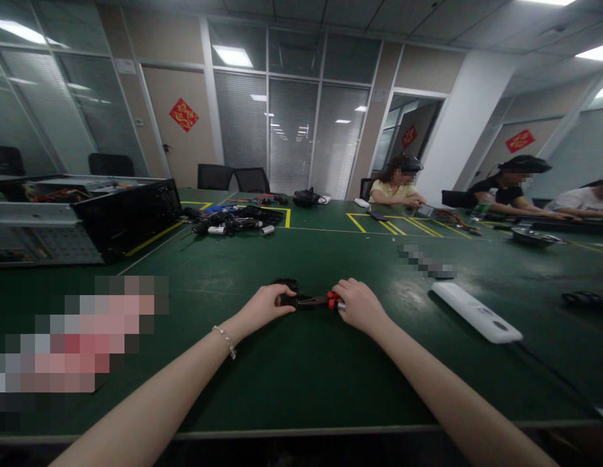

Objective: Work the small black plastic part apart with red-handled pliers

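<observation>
My left hand (266, 307) pinches a small black part (288, 301) between thumb and fingers, low over the green table. What exactly the part is, I cannot make out. In my right hand (358, 303) are red-handled pliers (333, 299), gripped at the handles. Their slim dark jaws point left and meet the black part between my hands. A tangled black piece (284, 284) shows just behind my left fingers; whether it is joined to the held part is unclear.
An open computer case (126, 224) stands at left, near a pile of cables and parts (233, 220). A white power strip (476, 312) with a cord lies right. A metal dish (535, 237) and a bottle (485, 205) stand farther right, near seated co-workers (396, 185).
</observation>
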Available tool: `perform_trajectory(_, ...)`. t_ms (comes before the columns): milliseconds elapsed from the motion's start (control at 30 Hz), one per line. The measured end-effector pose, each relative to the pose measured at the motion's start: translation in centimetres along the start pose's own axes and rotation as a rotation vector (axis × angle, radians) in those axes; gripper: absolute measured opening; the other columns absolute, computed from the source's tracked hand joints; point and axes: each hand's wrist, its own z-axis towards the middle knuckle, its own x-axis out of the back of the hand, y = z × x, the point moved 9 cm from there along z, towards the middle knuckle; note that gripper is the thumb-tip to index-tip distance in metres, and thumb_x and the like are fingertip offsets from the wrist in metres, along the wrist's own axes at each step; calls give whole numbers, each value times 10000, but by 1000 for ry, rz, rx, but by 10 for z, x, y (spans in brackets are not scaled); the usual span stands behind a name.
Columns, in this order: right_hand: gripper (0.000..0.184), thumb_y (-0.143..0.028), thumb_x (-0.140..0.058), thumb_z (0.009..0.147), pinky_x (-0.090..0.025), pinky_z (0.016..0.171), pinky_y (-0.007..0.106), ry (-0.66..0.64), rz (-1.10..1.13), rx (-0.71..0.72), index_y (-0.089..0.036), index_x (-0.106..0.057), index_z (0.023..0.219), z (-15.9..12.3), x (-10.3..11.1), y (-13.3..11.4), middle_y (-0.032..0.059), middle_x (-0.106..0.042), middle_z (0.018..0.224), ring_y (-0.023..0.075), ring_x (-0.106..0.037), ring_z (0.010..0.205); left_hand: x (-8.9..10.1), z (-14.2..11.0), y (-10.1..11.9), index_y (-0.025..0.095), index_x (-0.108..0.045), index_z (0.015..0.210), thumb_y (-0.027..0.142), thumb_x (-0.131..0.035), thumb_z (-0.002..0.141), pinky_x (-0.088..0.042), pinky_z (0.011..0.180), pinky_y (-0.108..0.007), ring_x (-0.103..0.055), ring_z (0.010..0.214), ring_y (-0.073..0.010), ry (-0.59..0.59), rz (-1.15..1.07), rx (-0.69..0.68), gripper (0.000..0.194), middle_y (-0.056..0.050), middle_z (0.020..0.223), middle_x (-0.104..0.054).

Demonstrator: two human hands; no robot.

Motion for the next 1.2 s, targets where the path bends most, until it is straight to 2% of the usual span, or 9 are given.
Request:
perform_trajectory(467,231,-160,-473,696,-350,676,274,-2,32,-6,-178,-560,909,-1,-7,2,52,-565,840,163,-474,767,5,-2,10,216,-582,976,345,-602,683,-349,532,-217,-460,582,-111,27,28,-35,320,10,767,-538)
perform_trajectory(767,226,-172,-490,705,-339,655,278,-4,-23,5,-165,-557,920,0,3,0,78,-561,891,175,-468,783,4,0,9,216,-592,966,366,-599,687,-374,554,-231,-485,627,-128,29,50,-39,316,-13,851,-552)
perform_trajectory(1200,235,-176,-479,704,-357,675,275,-24,30,-17,-168,-560,925,-1,-4,3,63,-568,875,165,-477,775,6,-3,11,217,-591,951,363,-603,690,-383,543,-228,-479,623,-122,34,55,-47,299,-9,851,-535)
